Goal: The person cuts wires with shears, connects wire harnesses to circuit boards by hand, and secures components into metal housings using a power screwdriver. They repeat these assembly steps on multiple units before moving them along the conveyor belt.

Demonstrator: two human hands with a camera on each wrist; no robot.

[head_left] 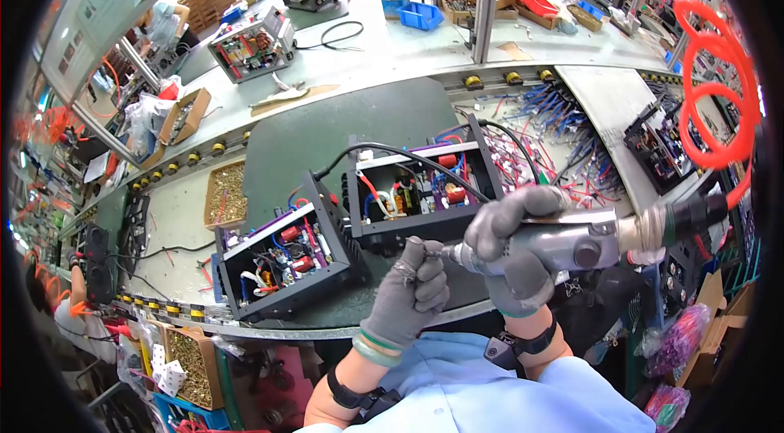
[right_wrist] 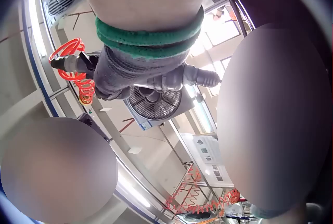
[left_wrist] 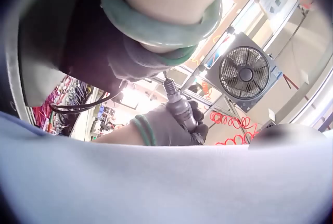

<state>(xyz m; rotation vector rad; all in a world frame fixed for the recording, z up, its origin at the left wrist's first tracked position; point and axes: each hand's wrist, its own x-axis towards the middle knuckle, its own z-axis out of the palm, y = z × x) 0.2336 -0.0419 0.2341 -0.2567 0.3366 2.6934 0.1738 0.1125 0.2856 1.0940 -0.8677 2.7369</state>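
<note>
My right hand (head_left: pixel 523 249), in a grey glove, grips a silver air screwdriver (head_left: pixel 576 247) held level, its nose pointing left. The same tool (right_wrist: pixel 177 78) shows in the right wrist view. At the screwdriver's tip, the gloved left hand (head_left: pixel 408 290) has its fingers curled, with thumb and forefinger pinched at the bit. Whether a small screw sits between them I cannot tell. Just beyond the hands stands an open black metal case (head_left: pixel 425 225) with wired electronics inside. A second such case (head_left: pixel 286 265) lies to its left, tilted in view.
A black cable (head_left: pixel 384 147) loops over the cases. A box of small brass-coloured screws (head_left: pixel 226 196) sits at the left, and loose red, white and blue wires (head_left: pixel 563 131) spread at the right. An orange coiled air hose (head_left: pixel 719 98) hangs at the right, linked to the tool.
</note>
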